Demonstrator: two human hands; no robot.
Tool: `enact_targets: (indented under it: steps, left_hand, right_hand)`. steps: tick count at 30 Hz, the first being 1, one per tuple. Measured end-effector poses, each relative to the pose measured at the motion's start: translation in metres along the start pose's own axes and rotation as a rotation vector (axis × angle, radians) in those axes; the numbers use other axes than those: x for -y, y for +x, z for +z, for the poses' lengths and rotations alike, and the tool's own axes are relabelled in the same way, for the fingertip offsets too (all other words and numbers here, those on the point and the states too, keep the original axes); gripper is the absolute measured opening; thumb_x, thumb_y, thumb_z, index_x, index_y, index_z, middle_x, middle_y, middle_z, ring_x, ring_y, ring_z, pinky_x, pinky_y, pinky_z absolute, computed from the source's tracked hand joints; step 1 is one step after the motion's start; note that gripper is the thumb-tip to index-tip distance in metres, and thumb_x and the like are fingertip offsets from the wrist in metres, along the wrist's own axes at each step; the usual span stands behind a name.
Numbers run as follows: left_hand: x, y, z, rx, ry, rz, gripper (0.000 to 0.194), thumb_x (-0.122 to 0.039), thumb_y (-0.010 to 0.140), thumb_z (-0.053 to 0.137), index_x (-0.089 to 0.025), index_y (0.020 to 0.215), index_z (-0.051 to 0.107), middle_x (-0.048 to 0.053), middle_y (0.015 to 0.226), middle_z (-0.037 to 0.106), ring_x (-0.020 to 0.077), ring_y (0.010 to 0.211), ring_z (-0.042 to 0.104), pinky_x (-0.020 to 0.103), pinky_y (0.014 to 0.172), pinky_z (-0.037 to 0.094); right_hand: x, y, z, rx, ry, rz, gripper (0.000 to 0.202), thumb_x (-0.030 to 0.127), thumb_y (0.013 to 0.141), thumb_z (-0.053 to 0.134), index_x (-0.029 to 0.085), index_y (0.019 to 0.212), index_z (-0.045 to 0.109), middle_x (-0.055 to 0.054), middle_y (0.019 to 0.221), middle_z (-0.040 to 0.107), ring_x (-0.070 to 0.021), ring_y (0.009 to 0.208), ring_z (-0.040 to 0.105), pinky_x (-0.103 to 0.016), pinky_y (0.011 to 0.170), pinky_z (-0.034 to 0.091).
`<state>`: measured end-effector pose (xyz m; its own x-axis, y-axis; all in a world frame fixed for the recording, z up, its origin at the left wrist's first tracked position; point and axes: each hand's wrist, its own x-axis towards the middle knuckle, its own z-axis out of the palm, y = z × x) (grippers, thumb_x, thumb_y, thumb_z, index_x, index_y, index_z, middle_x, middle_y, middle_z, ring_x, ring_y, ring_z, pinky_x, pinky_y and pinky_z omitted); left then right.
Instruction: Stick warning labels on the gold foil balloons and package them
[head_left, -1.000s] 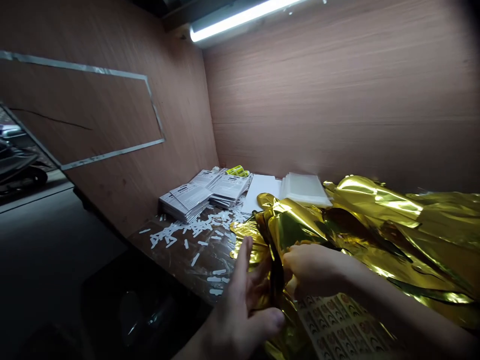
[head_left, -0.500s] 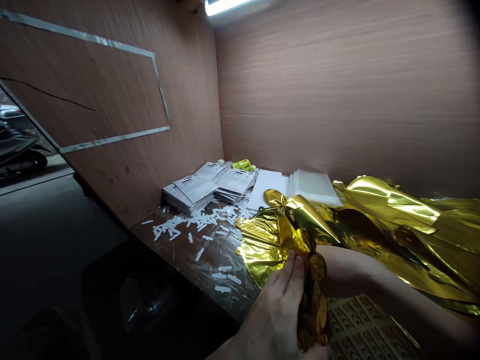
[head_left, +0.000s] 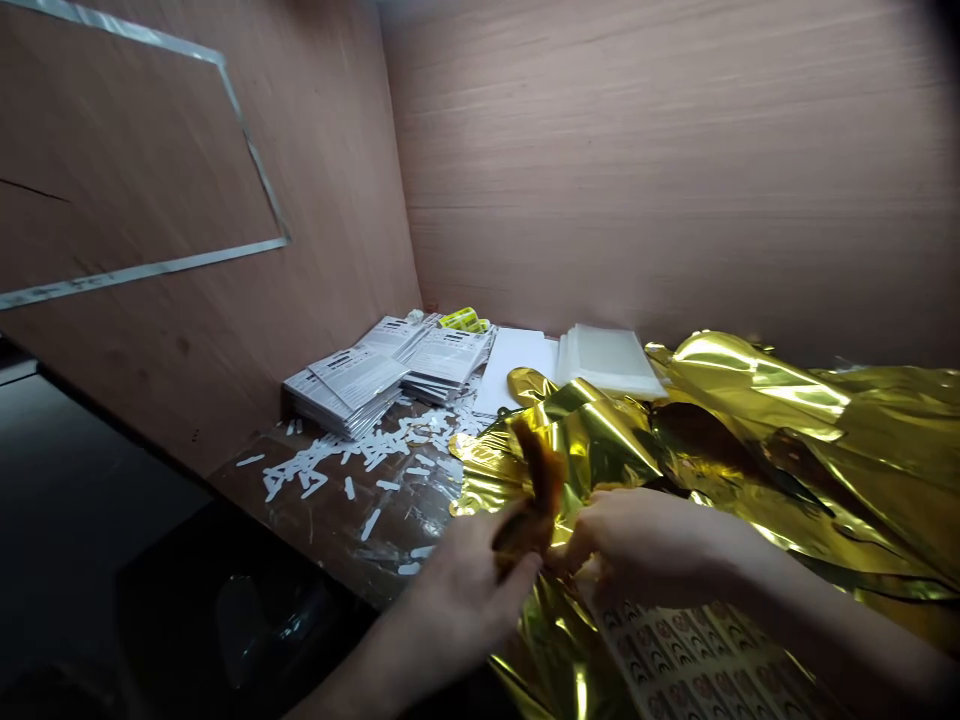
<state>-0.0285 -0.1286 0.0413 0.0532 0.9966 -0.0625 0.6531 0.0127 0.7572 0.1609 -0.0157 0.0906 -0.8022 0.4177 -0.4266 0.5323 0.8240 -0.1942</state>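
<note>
Flat gold foil balloons lie heaped over the right half of the table, crinkled and shiny. My left hand is closed around a folded part of one gold foil balloon, thumb on the near side; the fold is blurred by motion. Close beside it, my right hand has its fingers bent and pressed together on the same foil, fingertips partly hidden. Gold foil also hangs down below both hands. Under my right forearm lies a sheet of printed stickers in rows.
Stacks of printed cards stand at the back left, near a yellow-green roll. White sheets and clear plastic sleeves lie beside them. Small white strips are scattered on the dark table. Wooden panels rise behind.
My right hand has come out from behind the foil to beside my left. My left hand has turned and gathered the foil into its grip. The view has shifted right.
</note>
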Motion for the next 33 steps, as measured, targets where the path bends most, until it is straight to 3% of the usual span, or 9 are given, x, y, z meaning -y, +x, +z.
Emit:
enact_targets:
  steps: [2, 5, 12, 17, 20, 23, 25, 30, 33]
  left_hand:
    - [0.011, 0.009, -0.016, 0.016, 0.084, -0.093, 0.034, -0.046, 0.094, 0.055, -0.027, 0.107, 0.079, 0.003, 0.117, 0.077, 0.0302, 0.117, 0.065, 0.035, 0.107, 0.047]
    - [0.025, 0.029, -0.038, 0.028, 0.162, -0.166, 0.04, -0.052, 0.092, 0.055, -0.028, 0.113, 0.079, 0.001, 0.126, 0.076, 0.0321, 0.123, 0.065, 0.037, 0.111, 0.045]
    - [0.031, 0.07, -0.064, 0.114, 0.251, -0.173, 0.052, -0.063, 0.086, 0.06, -0.02, 0.108, 0.079, 0.007, 0.113, 0.079, 0.0336, 0.11, 0.071, 0.035, 0.1, 0.051]
    - [0.024, 0.092, -0.064, 0.059, 0.279, -0.152, 0.063, -0.064, 0.076, 0.07, -0.015, 0.114, 0.076, 0.012, 0.119, 0.076, 0.0343, 0.115, 0.068, 0.036, 0.099, 0.052]
    - [0.015, 0.099, -0.063, 0.059, 0.256, -0.137, 0.056, -0.062, 0.071, 0.073, -0.015, 0.102, 0.077, 0.01, 0.106, 0.078, 0.0323, 0.103, 0.07, 0.034, 0.091, 0.054]
    - [0.007, 0.1, -0.062, 0.048, 0.256, -0.244, 0.051, -0.061, 0.069, 0.074, -0.014, 0.089, 0.076, 0.008, 0.089, 0.078, 0.0301, 0.088, 0.071, 0.032, 0.073, 0.053]
    - [0.003, 0.097, -0.06, 0.024, 0.254, -0.292, 0.048, -0.06, 0.07, 0.074, -0.014, 0.083, 0.075, 0.008, 0.084, 0.076, 0.0291, 0.083, 0.07, 0.03, 0.066, 0.051]
    - [-0.009, 0.078, -0.044, -0.028, 0.19, -0.223, 0.03, -0.045, 0.082, 0.066, -0.016, 0.085, 0.074, 0.006, 0.082, 0.074, 0.0256, 0.08, 0.069, 0.029, 0.066, 0.053]
    - [-0.022, 0.056, -0.021, -0.101, 0.227, -0.053, 0.021, -0.035, 0.087, 0.062, -0.018, 0.092, 0.074, 0.01, 0.107, 0.074, 0.0251, 0.084, 0.071, 0.033, 0.077, 0.058]
  right_hand:
    - [0.001, -0.001, 0.0, 0.047, -0.065, -0.015, 0.049, 0.023, 0.081, 0.067, 0.045, 0.125, 0.073, -0.004, 0.083, 0.073, -0.0266, 0.082, 0.07, -0.031, 0.066, 0.046]
    - [0.004, -0.001, -0.002, 0.05, -0.135, 0.016, 0.068, 0.02, 0.086, 0.062, 0.049, 0.147, 0.053, -0.008, 0.093, 0.075, -0.0295, 0.084, 0.073, -0.032, 0.065, 0.046]
    - [0.006, -0.001, -0.012, 0.115, -0.152, 0.026, 0.074, 0.017, 0.089, 0.059, 0.039, 0.157, 0.042, -0.013, 0.103, 0.076, -0.0323, 0.092, 0.073, -0.033, 0.066, 0.049]
    - [0.007, -0.002, -0.012, 0.099, -0.121, 0.058, 0.063, 0.02, 0.095, 0.054, 0.038, 0.155, 0.047, -0.014, 0.108, 0.074, -0.0306, 0.091, 0.074, -0.036, 0.07, 0.053]
    - [0.008, -0.004, -0.014, 0.096, -0.126, 0.079, 0.063, 0.02, 0.096, 0.054, 0.037, 0.156, 0.046, -0.015, 0.108, 0.074, -0.0313, 0.094, 0.074, -0.037, 0.072, 0.054]
    - [0.01, -0.006, -0.018, 0.119, -0.133, 0.09, 0.068, 0.019, 0.095, 0.056, 0.04, 0.158, 0.041, -0.014, 0.111, 0.074, -0.0319, 0.097, 0.074, -0.039, 0.075, 0.055]
    - [0.012, -0.007, -0.021, 0.129, -0.128, 0.097, 0.07, 0.017, 0.094, 0.057, 0.041, 0.157, 0.041, -0.014, 0.114, 0.074, -0.0318, 0.1, 0.074, -0.04, 0.078, 0.056]
    - [0.01, -0.007, -0.02, 0.109, -0.13, 0.072, 0.069, 0.017, 0.094, 0.056, 0.042, 0.157, 0.042, -0.013, 0.116, 0.074, -0.0322, 0.103, 0.073, -0.041, 0.078, 0.057]
    - [0.006, -0.006, -0.014, 0.075, -0.12, 0.072, 0.053, 0.023, 0.091, 0.062, 0.034, 0.143, 0.063, -0.013, 0.11, 0.076, -0.0324, 0.098, 0.074, -0.039, 0.075, 0.058]
